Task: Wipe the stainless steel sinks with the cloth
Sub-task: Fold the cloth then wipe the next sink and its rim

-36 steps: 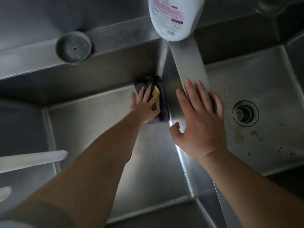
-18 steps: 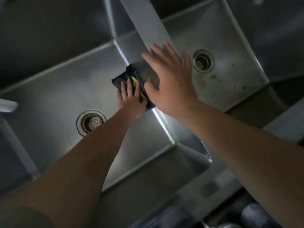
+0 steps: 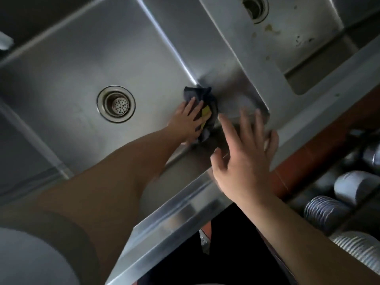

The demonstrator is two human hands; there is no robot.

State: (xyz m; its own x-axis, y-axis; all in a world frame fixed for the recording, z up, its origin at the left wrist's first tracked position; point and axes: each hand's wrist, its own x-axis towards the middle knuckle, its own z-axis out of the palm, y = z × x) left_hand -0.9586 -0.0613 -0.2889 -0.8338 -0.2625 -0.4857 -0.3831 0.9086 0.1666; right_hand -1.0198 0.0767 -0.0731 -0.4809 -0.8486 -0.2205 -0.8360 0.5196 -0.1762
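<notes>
Cloth [image 3: 202, 109] has moved down divider wall to near corner of left sink [image 3: 61, 83]. Left hand [image 3: 190, 122] flat, fingers straight, pressing cloth; right hand [image 3: 246, 159] open on front rim. Right sink [image 3: 287, 38] stained, likely unwiped; task perhaps midway.

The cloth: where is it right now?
In the head view, the dark cloth lies in the left basin's near right corner, under the left hand, right of the drain strainer.
</notes>
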